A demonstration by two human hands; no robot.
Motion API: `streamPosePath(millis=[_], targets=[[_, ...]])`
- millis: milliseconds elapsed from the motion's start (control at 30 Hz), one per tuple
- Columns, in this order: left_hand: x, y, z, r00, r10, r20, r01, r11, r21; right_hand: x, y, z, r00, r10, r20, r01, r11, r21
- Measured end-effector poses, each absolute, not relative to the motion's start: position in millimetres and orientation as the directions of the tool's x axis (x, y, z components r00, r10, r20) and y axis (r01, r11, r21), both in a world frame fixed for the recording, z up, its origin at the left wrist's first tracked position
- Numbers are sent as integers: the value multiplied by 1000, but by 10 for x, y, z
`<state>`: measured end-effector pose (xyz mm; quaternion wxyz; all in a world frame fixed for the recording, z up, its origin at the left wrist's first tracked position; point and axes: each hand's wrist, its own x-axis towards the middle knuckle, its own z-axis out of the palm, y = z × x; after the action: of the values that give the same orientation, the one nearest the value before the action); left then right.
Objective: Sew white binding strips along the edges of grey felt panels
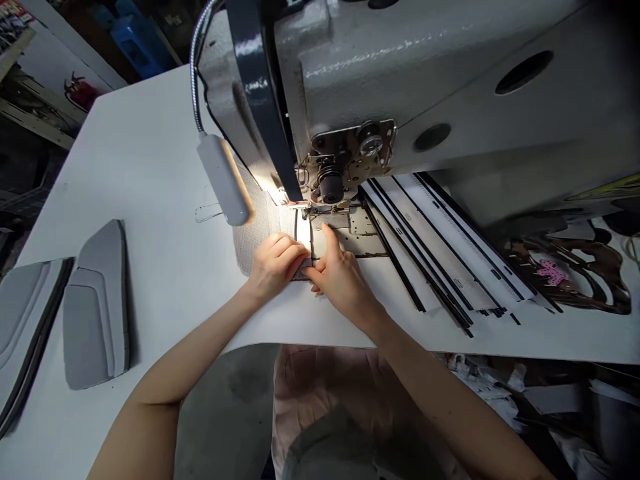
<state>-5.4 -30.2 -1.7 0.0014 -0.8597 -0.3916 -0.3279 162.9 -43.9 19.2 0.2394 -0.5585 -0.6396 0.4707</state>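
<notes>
A grey fabric panel point(253, 233) lies under the needle area of a large sewing machine point(345, 80). Along its right edge runs a white strip point(303, 230), brightly lit. My left hand point(278, 262) presses on the panel near its front right corner, fingers curled together over the edge. Just beside it, my right hand point(343, 277) pinches that same edge between thumb and curled fingers, its index finger stretched toward the metal machine plate point(357, 243). The fingertips of both hands nearly meet, and part of the panel's corner is hidden beneath them.
A lamp point(226, 180) on a bendable neck hangs left of the needle. Several white strips with black edges point(440, 247) lie to the right. Padded grey pieces point(97, 307) rest on the left of the white table point(150, 167). A pink ornament point(551, 272) lies far right.
</notes>
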Motion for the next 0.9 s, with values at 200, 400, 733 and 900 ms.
streamPosePath(millis=[200, 400, 733, 900], targets=[[-53, -275, -18, 505, 657, 561, 679, -703, 213, 1646, -345, 233, -270, 938, -218, 614, -6, -789], [-61, -220, 1, 533, 659, 531, 704, -693, 154, 1639, -233, 214, -224, 957, -181, 705, 31, -708], [-91, -41, -37, 558, 677, 481, 733, -673, 98, 1599, 1, 251, -196, 971, -137, 837, 93, -540], [-112, 38, -58, 536, 675, 507, 729, -673, 125, 1576, 77, 289, -162, 976, -146, 889, 80, -450]])
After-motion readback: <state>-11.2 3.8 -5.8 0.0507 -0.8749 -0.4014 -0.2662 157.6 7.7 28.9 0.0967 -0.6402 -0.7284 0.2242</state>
